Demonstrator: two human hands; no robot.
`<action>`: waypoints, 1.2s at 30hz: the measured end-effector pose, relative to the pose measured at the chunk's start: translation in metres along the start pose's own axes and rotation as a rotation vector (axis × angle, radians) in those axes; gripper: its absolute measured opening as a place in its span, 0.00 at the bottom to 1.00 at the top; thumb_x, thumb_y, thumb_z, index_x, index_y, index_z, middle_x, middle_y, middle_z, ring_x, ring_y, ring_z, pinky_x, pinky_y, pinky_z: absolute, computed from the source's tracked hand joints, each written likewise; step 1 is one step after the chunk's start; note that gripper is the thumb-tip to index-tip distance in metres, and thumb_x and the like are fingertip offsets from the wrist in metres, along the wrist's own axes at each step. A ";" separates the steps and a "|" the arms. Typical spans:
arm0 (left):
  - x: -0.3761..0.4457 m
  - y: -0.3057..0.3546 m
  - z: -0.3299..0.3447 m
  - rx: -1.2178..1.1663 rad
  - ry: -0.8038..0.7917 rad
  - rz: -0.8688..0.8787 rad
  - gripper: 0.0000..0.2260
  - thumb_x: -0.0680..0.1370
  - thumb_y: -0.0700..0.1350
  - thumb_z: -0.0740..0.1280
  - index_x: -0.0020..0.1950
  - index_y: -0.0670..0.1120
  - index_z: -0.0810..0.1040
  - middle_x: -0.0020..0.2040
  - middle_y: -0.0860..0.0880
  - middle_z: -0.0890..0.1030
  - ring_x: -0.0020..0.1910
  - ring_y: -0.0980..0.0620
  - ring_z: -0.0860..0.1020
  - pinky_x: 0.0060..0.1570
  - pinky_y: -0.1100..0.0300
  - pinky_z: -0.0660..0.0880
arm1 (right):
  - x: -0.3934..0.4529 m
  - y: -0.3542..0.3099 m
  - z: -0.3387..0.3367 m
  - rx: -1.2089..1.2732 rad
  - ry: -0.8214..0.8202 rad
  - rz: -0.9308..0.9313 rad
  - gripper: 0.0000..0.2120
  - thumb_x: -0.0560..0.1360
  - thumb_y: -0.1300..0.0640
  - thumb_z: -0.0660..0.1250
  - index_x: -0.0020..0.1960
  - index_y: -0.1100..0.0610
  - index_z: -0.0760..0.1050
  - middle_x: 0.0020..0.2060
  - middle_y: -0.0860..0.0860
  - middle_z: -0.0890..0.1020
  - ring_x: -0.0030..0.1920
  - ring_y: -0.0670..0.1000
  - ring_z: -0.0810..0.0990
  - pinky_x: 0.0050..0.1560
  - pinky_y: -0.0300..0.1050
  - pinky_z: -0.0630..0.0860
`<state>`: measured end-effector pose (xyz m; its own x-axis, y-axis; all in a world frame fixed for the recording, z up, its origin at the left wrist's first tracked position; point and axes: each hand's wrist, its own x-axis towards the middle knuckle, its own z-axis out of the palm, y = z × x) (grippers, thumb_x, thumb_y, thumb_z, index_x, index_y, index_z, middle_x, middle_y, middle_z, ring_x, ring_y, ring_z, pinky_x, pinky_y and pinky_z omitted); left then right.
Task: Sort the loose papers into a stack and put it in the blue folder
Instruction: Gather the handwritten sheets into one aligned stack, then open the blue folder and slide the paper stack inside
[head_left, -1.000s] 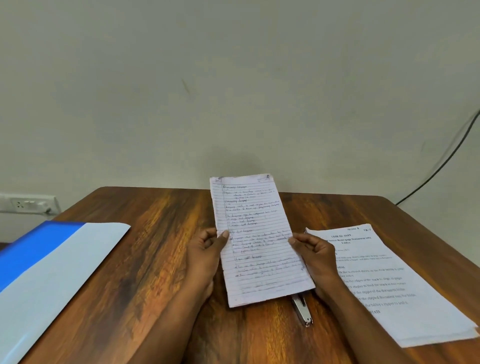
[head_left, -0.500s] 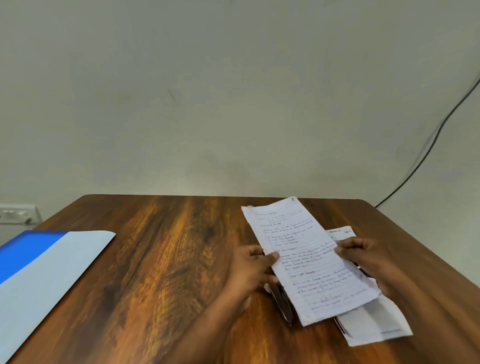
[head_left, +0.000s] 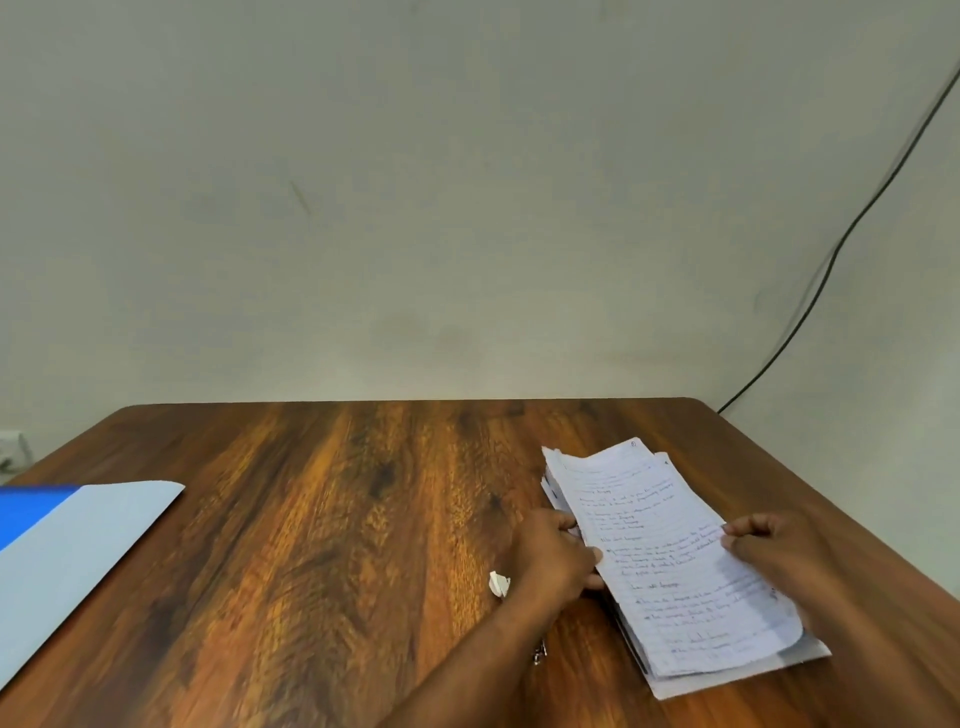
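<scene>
papers: one pile, sheet count unclear, right side of counter
handling: light, floppy, slippery; likely best gripped at both long edges
left hand: curled on pile's left edge
right hand: pinching right edge
blue folder: one, open, far left, well apart
paper scrap: one, beside left hand

Both forearms bare, no sleeves; hands w/o rings or gloves.
</scene>
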<state>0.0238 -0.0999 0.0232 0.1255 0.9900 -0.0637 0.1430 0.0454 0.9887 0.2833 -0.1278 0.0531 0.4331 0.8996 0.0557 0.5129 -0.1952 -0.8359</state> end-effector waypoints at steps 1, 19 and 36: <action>0.001 -0.001 0.002 0.028 0.020 -0.002 0.17 0.77 0.33 0.74 0.65 0.41 0.81 0.44 0.45 0.88 0.38 0.48 0.88 0.48 0.45 0.86 | 0.002 0.004 0.001 0.000 0.012 0.005 0.05 0.77 0.63 0.75 0.43 0.58 0.84 0.42 0.54 0.87 0.46 0.58 0.84 0.46 0.53 0.81; -0.008 0.001 0.017 0.516 0.134 0.138 0.05 0.79 0.40 0.72 0.54 0.44 0.84 0.47 0.49 0.86 0.33 0.48 0.85 0.28 0.64 0.79 | -0.002 0.008 0.020 -0.487 0.242 0.063 0.16 0.74 0.42 0.77 0.38 0.53 0.78 0.32 0.51 0.81 0.33 0.53 0.81 0.33 0.43 0.73; -0.029 0.011 -0.098 0.391 0.351 0.284 0.23 0.76 0.49 0.78 0.70 0.52 0.79 0.49 0.58 0.81 0.48 0.59 0.81 0.50 0.59 0.82 | -0.048 -0.059 0.071 -0.323 0.116 -0.268 0.12 0.74 0.45 0.78 0.52 0.47 0.78 0.54 0.49 0.86 0.51 0.52 0.85 0.49 0.45 0.77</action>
<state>-0.0747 -0.1149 0.0496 -0.1108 0.9441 0.3106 0.5109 -0.2139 0.8326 0.1800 -0.1320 0.0611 0.3243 0.8887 0.3241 0.8160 -0.0896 -0.5711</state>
